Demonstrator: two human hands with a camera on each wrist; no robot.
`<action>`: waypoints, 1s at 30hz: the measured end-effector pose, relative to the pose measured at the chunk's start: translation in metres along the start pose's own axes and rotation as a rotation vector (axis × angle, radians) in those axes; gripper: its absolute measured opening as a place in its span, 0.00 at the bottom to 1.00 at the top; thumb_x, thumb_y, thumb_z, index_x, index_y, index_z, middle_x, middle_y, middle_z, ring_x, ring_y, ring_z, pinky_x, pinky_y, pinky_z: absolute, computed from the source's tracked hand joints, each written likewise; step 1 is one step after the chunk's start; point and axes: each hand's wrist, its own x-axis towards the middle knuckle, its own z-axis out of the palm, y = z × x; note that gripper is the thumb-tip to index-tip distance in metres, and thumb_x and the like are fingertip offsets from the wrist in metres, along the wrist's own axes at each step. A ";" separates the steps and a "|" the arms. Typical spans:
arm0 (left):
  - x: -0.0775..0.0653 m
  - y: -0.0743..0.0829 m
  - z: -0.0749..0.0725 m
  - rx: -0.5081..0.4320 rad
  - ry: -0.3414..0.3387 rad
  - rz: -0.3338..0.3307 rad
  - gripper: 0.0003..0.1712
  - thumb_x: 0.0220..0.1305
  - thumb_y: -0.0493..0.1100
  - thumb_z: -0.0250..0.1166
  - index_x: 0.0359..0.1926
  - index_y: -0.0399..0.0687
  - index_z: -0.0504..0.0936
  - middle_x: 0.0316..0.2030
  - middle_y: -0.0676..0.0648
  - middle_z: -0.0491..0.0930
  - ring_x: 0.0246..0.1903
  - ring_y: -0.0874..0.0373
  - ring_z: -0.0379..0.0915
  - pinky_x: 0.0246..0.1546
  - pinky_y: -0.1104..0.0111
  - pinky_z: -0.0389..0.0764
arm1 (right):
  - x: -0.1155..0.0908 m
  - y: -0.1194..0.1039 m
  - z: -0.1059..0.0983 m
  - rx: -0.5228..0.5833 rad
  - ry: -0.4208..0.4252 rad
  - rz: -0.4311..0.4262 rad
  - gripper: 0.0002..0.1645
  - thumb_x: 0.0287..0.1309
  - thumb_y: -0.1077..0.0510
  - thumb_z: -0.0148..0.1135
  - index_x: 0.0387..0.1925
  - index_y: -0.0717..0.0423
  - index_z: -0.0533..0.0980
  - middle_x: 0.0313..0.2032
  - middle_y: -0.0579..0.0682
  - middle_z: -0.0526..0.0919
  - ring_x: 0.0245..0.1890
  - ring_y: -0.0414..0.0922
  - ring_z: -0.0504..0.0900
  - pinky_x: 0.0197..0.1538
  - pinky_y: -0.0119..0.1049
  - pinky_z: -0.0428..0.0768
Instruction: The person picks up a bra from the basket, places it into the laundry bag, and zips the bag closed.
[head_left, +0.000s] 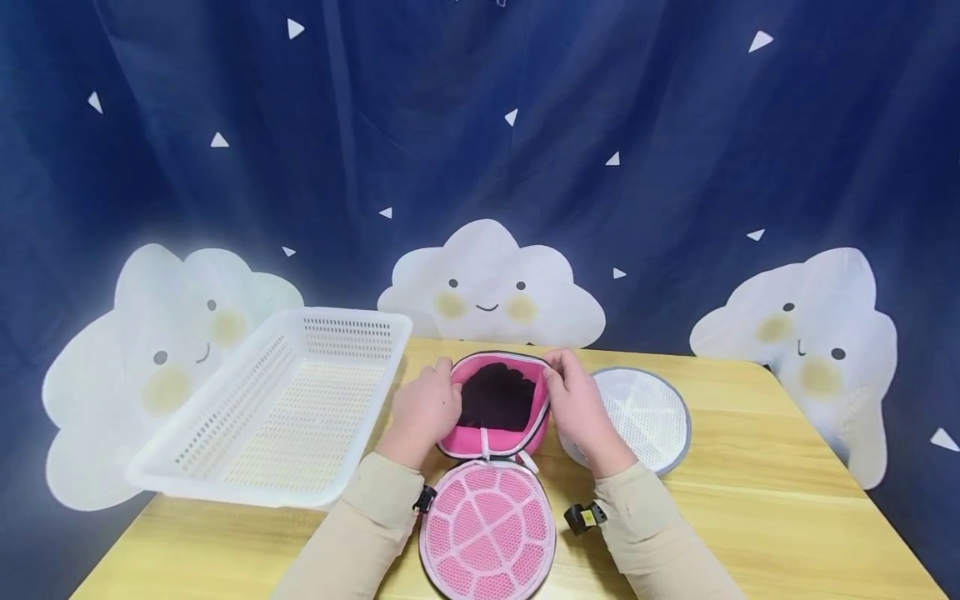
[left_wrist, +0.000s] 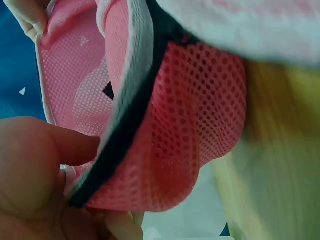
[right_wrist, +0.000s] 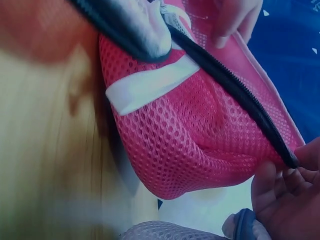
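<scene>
A pink mesh laundry bag (head_left: 465,442) stands on the table with its zipped mouth spread wide. Its round lid (head_left: 487,533) lies folded back toward me. Inside rests something black and soft-looking (head_left: 495,400); its kind cannot be told. My left hand (head_left: 426,408) pinches the bag's left rim, thumb inside the zipper edge (left_wrist: 120,135) in the left wrist view. Opposite it, my right hand (head_left: 581,404) pinches the right rim, and the right wrist view shows its fingertips at the zipper (right_wrist: 240,97). A white strap (right_wrist: 150,85) hangs off the bag's side.
To the left stands a large white plastic basket (head_left: 225,492) with slotted walls. A round white mesh bag with grey trim (head_left: 648,417) lies flat beside my right hand. The wooden table (head_left: 765,517) ends at a blue curtain with clouds.
</scene>
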 end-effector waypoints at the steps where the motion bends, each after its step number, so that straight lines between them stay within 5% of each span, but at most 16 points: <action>1: 0.000 0.000 0.000 0.005 -0.016 0.004 0.17 0.72 0.49 0.58 0.54 0.43 0.73 0.39 0.38 0.81 0.39 0.37 0.82 0.36 0.45 0.79 | 0.001 0.000 -0.001 0.000 -0.006 0.000 0.08 0.76 0.60 0.49 0.50 0.57 0.72 0.41 0.55 0.78 0.42 0.50 0.77 0.50 0.46 0.74; 10: -0.001 0.002 0.003 -0.056 -0.041 0.041 0.14 0.75 0.46 0.55 0.55 0.45 0.73 0.36 0.38 0.84 0.39 0.40 0.83 0.35 0.47 0.80 | -0.001 -0.005 -0.017 -0.128 -0.068 -0.034 0.13 0.72 0.60 0.54 0.56 0.53 0.71 0.48 0.53 0.78 0.46 0.50 0.78 0.53 0.48 0.76; 18: 0.001 -0.001 0.004 -0.077 -0.072 0.049 0.15 0.77 0.48 0.52 0.56 0.44 0.73 0.39 0.37 0.84 0.41 0.39 0.83 0.37 0.46 0.80 | -0.017 -0.012 -0.041 -0.229 -0.070 -0.322 0.10 0.67 0.62 0.61 0.48 0.52 0.80 0.45 0.47 0.77 0.36 0.41 0.76 0.41 0.41 0.79; 23: 0.000 -0.002 -0.001 -0.107 -0.074 0.057 0.15 0.77 0.48 0.52 0.53 0.42 0.73 0.38 0.37 0.83 0.42 0.39 0.83 0.40 0.46 0.79 | -0.030 -0.010 -0.051 -0.228 -0.210 -0.495 0.12 0.65 0.65 0.61 0.45 0.46 0.79 0.44 0.44 0.79 0.38 0.35 0.76 0.40 0.37 0.80; 30: -0.001 -0.001 -0.004 -0.113 -0.059 0.072 0.15 0.77 0.49 0.52 0.50 0.42 0.73 0.37 0.39 0.82 0.42 0.40 0.82 0.41 0.48 0.79 | -0.040 -0.010 -0.056 -0.328 -0.349 -0.525 0.11 0.64 0.64 0.62 0.37 0.42 0.79 0.33 0.32 0.74 0.32 0.33 0.73 0.39 0.33 0.77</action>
